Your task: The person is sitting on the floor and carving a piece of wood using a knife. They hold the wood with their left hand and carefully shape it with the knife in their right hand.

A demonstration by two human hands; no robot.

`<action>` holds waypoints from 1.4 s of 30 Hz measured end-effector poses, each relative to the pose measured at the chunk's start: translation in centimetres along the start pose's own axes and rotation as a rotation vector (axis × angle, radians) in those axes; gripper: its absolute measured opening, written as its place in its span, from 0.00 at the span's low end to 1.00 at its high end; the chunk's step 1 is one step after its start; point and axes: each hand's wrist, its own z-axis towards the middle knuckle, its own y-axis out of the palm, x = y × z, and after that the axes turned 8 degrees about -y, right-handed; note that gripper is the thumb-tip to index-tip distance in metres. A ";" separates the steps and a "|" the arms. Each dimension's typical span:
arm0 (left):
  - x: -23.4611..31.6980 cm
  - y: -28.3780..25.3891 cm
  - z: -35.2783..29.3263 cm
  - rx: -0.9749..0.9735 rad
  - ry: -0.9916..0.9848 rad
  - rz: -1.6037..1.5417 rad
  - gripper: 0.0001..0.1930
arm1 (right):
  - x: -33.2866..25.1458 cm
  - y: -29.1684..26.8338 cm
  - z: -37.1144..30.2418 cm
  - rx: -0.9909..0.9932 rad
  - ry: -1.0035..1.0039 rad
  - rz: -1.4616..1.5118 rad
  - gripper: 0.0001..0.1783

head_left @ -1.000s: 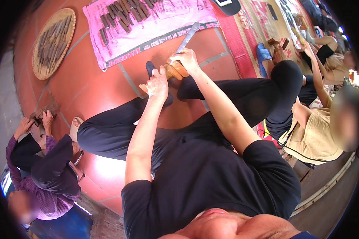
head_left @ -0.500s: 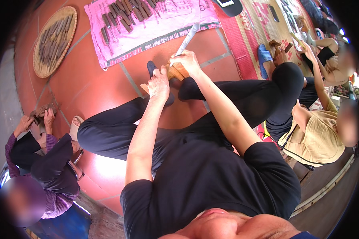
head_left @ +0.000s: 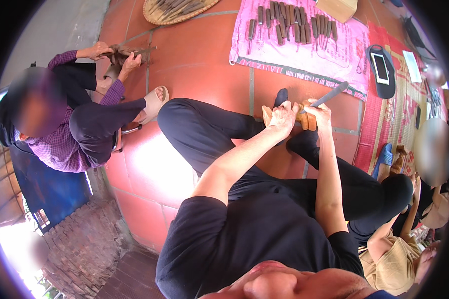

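Observation:
My left hand [head_left: 283, 118] is closed around an orange-brown carved wooden piece [head_left: 308, 121], low between my feet. One pale end of the wood sticks out on the hand's left side. My right hand [head_left: 322, 115] is wrapped round a carving tool [head_left: 333, 93], its long grey shaft pointing up and to the right. The tool's lower end meets the wood between my two hands, where fingers hide its tip. My dark-socked feet [head_left: 304, 144] lie close beside the wood.
Beyond my hands, a pink sheet [head_left: 304, 62] bears several wooden-handled tools [head_left: 287, 22]. A woven round tray [head_left: 159, 21] stands far left. On the right are a dark cap [head_left: 384, 89] with a phone, a red mat [head_left: 371, 127] and people. A co-worker [head_left: 67, 127] sits left, handling a brown piece.
My view has turned left, so the sheet and my hands appear farther right. Both hands keep their hold on the wood and the carving tool, whose shaft now leans more to the right.

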 end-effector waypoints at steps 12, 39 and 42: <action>0.3 -0.6 0.0 -0.022 0.002 0.024 0.23 | 0.2 -0.2 -0.2 0.013 -0.010 -0.049 0.12; 0.1 -0.5 0.2 -0.045 0.001 -0.001 0.22 | -1.0 0.4 -2.7 0.096 -0.025 -0.011 0.13; 0.0 0.3 0.2 0.040 0.026 -0.005 0.20 | -0.6 -0.4 -2.1 0.216 -0.007 0.085 0.12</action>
